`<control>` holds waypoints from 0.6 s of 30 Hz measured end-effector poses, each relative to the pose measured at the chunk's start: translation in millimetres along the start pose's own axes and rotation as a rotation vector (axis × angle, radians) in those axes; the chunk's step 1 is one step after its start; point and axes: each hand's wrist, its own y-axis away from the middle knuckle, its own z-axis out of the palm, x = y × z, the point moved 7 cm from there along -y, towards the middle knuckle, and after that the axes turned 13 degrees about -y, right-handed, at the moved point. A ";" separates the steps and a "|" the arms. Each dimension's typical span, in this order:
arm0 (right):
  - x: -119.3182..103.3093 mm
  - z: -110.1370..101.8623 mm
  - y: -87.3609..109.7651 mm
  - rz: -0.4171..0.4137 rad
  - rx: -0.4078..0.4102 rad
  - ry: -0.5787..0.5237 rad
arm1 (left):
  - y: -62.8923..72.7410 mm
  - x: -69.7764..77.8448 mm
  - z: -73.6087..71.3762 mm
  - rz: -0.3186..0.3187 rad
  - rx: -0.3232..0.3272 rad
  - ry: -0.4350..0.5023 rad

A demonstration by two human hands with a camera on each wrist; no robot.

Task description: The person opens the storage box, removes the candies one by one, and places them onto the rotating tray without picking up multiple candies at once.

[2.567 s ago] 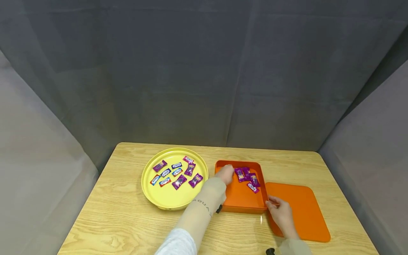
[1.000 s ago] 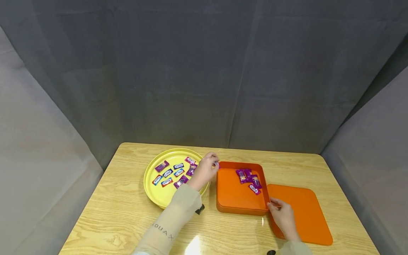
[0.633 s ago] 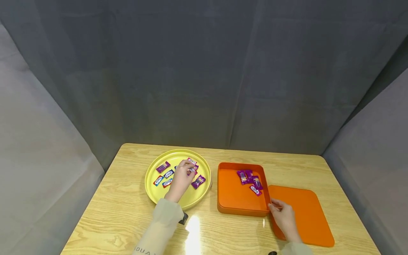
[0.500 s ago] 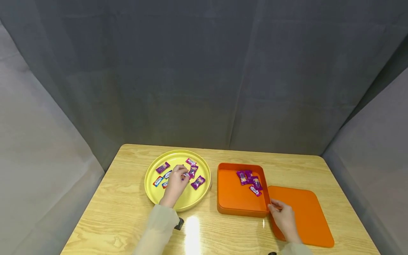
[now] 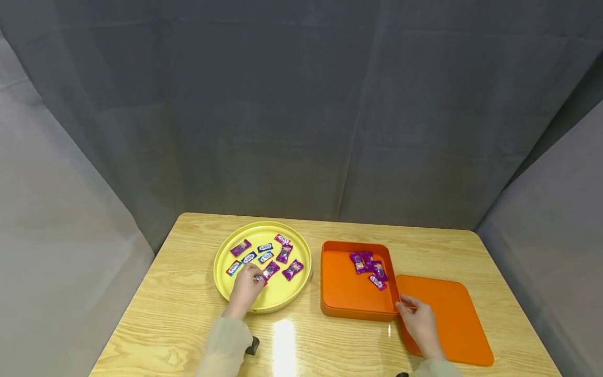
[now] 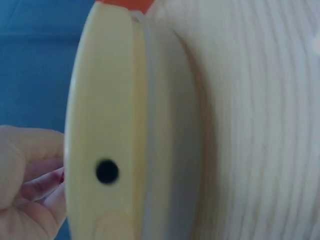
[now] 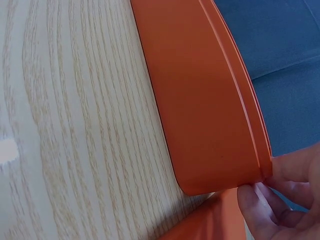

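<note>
My left hand is low over the front of the round yellow tray, pinching a small pink-purple wrapped candy beside a purple candy. In the left wrist view the tray's side wall hides most of what the fingers hold. Several purple, blue and red-blue candies lie spread on the tray. My right hand grips the front right corner of the square orange box, thumb and finger at its rim in the right wrist view. Several purple candies lie at the box's right side.
A flat orange lid lies on the wooden table right of the box, partly under my right hand. Dark fabric hangs behind the table, with pale panels at both sides.
My left hand has moved left from inside the orange box to above the yellow tray, carrying the pink-purple candy, then down to the tray's front. The right hand stays at the box corner.
</note>
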 end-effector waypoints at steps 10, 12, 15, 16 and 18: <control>-0.7 -1.0 -0.7 -0.002 0.001 -0.006 | 1.4 -19.1 -1.4 -0.002 -0.032 -0.078; -0.6 -1.2 -0.7 -0.001 0.002 -0.009 | 1.4 -19.4 -0.4 0.016 -0.043 -0.087; -0.1 -1.0 -0.6 0.004 0.003 -0.007 | 1.8 -20.0 2.8 0.037 -0.060 -0.105; 0.1 -0.9 -0.6 0.007 0.002 -0.006 | 2.1 -20.1 4.0 0.044 -0.065 -0.116; -0.5 -0.8 -0.6 0.000 0.000 -0.006 | 3.0 -20.7 5.9 0.040 -0.079 -0.131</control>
